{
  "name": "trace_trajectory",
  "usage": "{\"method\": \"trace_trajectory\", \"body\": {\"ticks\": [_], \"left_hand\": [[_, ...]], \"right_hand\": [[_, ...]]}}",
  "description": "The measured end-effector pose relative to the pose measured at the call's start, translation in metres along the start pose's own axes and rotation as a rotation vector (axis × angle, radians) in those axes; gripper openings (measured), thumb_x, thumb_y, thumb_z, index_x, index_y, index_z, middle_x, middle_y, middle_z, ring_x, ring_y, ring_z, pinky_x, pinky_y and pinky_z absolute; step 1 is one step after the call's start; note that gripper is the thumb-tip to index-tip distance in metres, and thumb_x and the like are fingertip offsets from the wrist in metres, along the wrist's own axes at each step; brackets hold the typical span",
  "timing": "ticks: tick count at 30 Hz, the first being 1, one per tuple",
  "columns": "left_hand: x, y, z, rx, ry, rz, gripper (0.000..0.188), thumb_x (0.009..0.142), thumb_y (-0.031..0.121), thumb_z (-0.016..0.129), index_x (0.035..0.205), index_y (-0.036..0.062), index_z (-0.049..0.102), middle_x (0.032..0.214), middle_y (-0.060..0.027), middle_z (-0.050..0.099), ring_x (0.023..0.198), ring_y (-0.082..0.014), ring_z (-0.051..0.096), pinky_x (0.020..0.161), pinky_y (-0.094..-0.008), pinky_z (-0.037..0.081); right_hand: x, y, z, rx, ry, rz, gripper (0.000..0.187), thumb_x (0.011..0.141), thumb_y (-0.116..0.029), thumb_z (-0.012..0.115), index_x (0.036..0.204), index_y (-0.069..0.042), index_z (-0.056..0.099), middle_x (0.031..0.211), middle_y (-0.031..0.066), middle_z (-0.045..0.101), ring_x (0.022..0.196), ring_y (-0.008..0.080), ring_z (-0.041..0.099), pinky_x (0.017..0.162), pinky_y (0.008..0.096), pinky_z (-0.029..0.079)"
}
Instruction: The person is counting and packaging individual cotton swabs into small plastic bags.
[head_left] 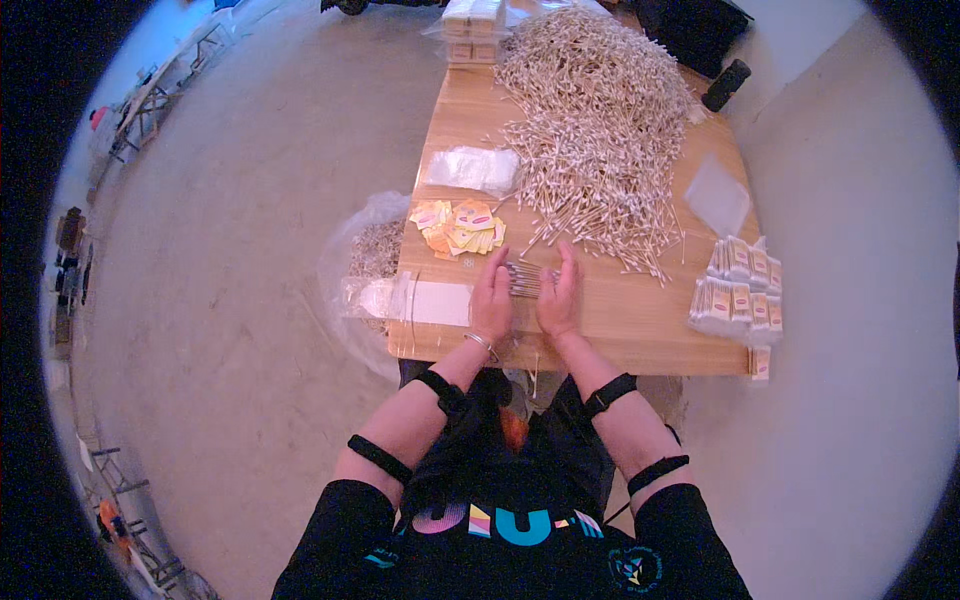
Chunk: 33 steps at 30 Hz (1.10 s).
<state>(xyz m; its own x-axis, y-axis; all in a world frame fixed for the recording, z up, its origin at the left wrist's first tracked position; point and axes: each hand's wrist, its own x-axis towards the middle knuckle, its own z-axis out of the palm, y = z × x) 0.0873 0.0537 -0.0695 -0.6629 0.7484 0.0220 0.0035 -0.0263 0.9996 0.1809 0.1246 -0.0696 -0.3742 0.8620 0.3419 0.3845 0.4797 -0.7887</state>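
A small row of cotton swabs (526,279) lies crosswise between my two hands, near the front of the wooden table. My left hand (491,297) is closed against the left ends, its fingers together and pointing away from me. At the right ends, my right hand (559,296) presses inward in the same way, thumb beside the sticks. Just beyond my left hand is a loose pile of yellow and orange cards (461,228). A large heap of cotton swabs (600,130) spreads from the far end almost to my fingertips.
White plastic bags (472,170) lie beyond the cards. Filled packs (738,290) stand at the right edge, near a clear plastic sheet (718,196). A white strip (440,303) lies left of my hand. More packs (473,30) are stacked far left; a bag of swabs (375,250) sits beside the table.
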Motion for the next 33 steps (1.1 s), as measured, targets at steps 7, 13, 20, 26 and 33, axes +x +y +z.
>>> {"method": "trace_trajectory", "body": {"ticks": [7,13,20,26,33], "left_hand": [[0.004,0.000,0.001,-0.004,0.017,0.070,0.041,0.094,0.016,0.035,0.129,-0.0035,0.042,0.129,-0.0172,0.048,0.121,-0.0251,0.043,0.103,-0.0317,0.029],[0.007,0.007,-0.002,-0.089,0.008,0.003,0.041,0.094,0.017,0.035,0.128,-0.0055,0.041,0.130,-0.0172,0.046,0.123,-0.0243,0.041,0.104,-0.0319,0.029],[-0.001,0.007,-0.007,0.329,-0.185,0.167,0.041,0.092,0.020,0.042,0.126,-0.0019,0.044,0.129,-0.0162,0.047,0.123,-0.0294,0.041,0.105,-0.0354,0.028],[-0.017,0.015,0.000,1.093,-0.494,0.527,0.058,0.090,0.035,0.045,0.137,0.0034,0.030,0.144,-0.0138,0.028,0.135,-0.0313,0.020,0.110,-0.0437,0.013],[-0.016,0.020,-0.001,1.156,-0.614,0.606,0.066,0.087,0.043,0.045,0.138,0.0047,0.028,0.144,-0.0127,0.029,0.136,-0.0275,0.020,0.111,-0.0428,0.010]], "right_hand": [[0.003,0.008,-0.006,-0.123,-0.187,-0.118,0.046,0.073,-0.005,0.056,0.118,-0.002,0.046,0.111,0.0166,0.052,0.110,0.0348,0.043,0.099,0.0436,0.030],[-0.002,0.003,-0.017,-0.125,-0.267,-0.275,0.047,0.068,-0.002,0.062,0.113,-0.003,0.050,0.106,0.0147,0.054,0.102,0.0331,0.048,0.094,0.0407,0.034],[-0.003,0.013,-0.033,-0.236,-0.145,-0.273,0.040,0.071,-0.003,0.059,0.110,-0.003,0.052,0.105,0.0151,0.055,0.102,0.0335,0.049,0.092,0.0423,0.035],[0.014,0.065,-0.096,-0.660,0.093,-0.077,0.027,0.075,-0.007,0.057,0.101,-0.006,0.059,0.107,0.0120,0.056,0.104,0.0329,0.048,0.093,0.0423,0.037],[0.035,0.073,-0.102,-0.634,0.015,-0.119,0.011,0.078,-0.013,0.056,0.083,-0.006,0.062,0.092,0.0113,0.057,0.093,0.0310,0.050,0.083,0.0423,0.040]]}}
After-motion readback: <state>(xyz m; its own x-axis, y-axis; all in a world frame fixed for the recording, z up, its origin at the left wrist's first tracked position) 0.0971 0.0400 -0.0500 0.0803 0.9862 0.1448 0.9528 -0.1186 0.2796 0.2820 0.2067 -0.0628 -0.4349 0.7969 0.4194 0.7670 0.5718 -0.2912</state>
